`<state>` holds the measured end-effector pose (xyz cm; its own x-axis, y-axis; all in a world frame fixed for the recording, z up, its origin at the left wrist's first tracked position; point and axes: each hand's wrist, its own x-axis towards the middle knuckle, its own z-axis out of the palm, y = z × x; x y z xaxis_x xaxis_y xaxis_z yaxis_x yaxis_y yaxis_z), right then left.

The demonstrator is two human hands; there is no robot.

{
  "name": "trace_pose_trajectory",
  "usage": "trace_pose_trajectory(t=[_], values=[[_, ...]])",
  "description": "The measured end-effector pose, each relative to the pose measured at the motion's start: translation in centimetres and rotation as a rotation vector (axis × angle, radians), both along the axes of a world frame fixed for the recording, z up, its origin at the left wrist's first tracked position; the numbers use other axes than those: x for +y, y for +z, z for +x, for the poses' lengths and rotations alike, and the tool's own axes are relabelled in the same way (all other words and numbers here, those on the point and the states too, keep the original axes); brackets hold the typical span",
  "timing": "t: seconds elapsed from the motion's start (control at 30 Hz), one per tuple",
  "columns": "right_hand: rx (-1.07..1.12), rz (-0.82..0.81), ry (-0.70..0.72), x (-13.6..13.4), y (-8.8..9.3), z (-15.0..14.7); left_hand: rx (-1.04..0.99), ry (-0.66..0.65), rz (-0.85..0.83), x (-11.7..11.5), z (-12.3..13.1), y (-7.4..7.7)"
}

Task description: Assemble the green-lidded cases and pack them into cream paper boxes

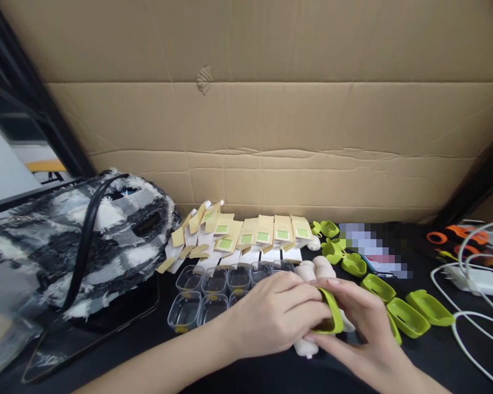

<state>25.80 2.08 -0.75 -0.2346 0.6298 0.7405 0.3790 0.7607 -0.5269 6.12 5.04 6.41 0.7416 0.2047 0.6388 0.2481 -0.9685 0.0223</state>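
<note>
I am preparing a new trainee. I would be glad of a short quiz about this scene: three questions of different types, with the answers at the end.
1. Multiple choice: which colour is the case in the right hand?
A) blue
B) green
C) black

2. True or false: the bag is to the left of the clear cups.

3. Fill in one word: seen by the wearer, the green-labelled packs lie ____ the cups.

Key: 1. B; 2. True; 3. behind
</note>
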Motion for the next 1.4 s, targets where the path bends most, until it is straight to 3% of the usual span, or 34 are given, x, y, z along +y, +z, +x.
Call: trace_pose_trajectory(t=[0.1, 0.17, 0.23, 0.33, 0.43, 0.53, 0.7, 0.87, 1.13, 1.3, 1.4], values=[[0.059, -0.035, 0.076, -0.2, 0.3, -0.1, -0.092, 0.048, -0.034, 0.2, -0.2, 0.1], [0.105, -0.031, 0.146, -0.3, 0.7, -0.2, -0.16, 0.025, -0.177, 0.5, -0.4, 0.0], [0.142, 0.0, 0.187, -0.3, 1.1, -0.4, -0.225, -0.001, -0.477, 0.5, -0.5, 0.0], [0.165, 0.041, 0.18, -0.3, 1.7, -0.6, -0.237, 0.004, -1.062, 0.1, -0.1, 0.1], [0.151, 0.098, 0.126, -0.4, 1.9, -0.6, -0.212, -0.132, -1.588, -0.8, 0.8, 0.5], [0.139, 0.145, 0.104, -0.5, 2.0, -0.6, -0.352, -0.255, -1.907, -1.5, 1.6, 0.7], [0.134, 0.13, 0.141, -0.7, 2.5, -0.7, -0.457, -0.191, -1.96, -1.7, 1.9, 0.2], [0.074, 0.184, 0.187, -1.0, 3.2, -0.9, -0.468, -0.208, -1.859, -2.0, 2.2, -0.4], [0.069, 0.206, 0.103, -0.7, 3.0, -0.6, -0.484, -0.206, -1.704, -2.2, 2.8, -0.5], [0.075, 0.144, 0.113, -0.8, 2.6, -0.8, -0.53, -0.182, -1.735, -2.3, 2.9, -0.4], [0.063, 0.126, 0.112, -0.8, 2.6, -0.7, -0.549, -0.105, -1.777, -2.2, 3.1, -0.5]])
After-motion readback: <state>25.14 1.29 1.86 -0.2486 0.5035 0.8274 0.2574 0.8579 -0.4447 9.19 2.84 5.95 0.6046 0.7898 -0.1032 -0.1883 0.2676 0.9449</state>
